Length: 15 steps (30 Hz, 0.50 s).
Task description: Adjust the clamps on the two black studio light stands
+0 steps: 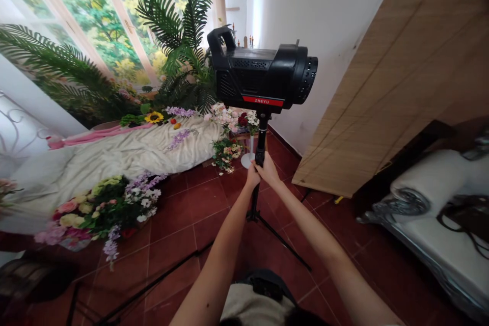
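A black studio light (263,74) with a red ZHEYU label sits on top of a black light stand (262,132), its round front pointing right. Both of my hands are closed around the stand's pole, just under and beside a black collar (260,157). My left hand (252,175) wraps the pole from the left, and my right hand (269,170) from the right, close against it. Some of the fingers are hidden behind the pole and the other hand. Below them the stand's legs (284,243) spread over the red tiled floor (210,198).
Left is a platform draped in cream cloth (126,147), with a flower arrangement (103,209) in front. Palm fronds (179,25) stand by the window. A tall wooden panel (355,81) leans at the right, near a plastic-wrapped white roll (428,183). Another thin black leg (153,282) crosses the floor.
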Tool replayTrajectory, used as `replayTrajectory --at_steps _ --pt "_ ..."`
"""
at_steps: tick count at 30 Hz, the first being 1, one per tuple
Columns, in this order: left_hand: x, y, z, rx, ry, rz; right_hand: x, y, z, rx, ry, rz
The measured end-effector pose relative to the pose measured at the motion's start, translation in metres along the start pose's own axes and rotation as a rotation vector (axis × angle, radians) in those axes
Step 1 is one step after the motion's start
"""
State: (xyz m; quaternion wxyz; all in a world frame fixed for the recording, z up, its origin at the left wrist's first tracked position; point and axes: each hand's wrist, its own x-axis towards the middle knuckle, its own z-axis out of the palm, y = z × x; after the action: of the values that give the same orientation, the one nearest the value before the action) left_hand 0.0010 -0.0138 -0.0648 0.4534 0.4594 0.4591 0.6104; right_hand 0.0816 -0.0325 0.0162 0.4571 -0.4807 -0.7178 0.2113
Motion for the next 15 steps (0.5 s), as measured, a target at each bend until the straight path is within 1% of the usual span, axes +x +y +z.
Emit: replayTrajectory --at_steps 3,6,8,11,15 --pt "0.000 0.000 0.003 -0.068 -0.068 0.121 -0.011 0.006 -0.004 0.102 0.041 -0.013" --pt "-0.002 0.003 0.004 -0.055 -0.066 0.085 -0.029 0.012 -0.010 0.179 0.089 0.004" --pt "-0.003 0.007 0.003 -0.007 -0.041 0.045 -0.042 0.016 -0.013 0.164 0.155 0.012" --pt "-0.005 0.015 0.002 0.079 -0.005 0.044 -0.057 0.024 -0.014 0.167 0.248 0.057" --pt "-0.009 0.026 0.004 0.124 0.005 0.036 -0.066 0.033 -0.011 0.251 0.232 0.186"
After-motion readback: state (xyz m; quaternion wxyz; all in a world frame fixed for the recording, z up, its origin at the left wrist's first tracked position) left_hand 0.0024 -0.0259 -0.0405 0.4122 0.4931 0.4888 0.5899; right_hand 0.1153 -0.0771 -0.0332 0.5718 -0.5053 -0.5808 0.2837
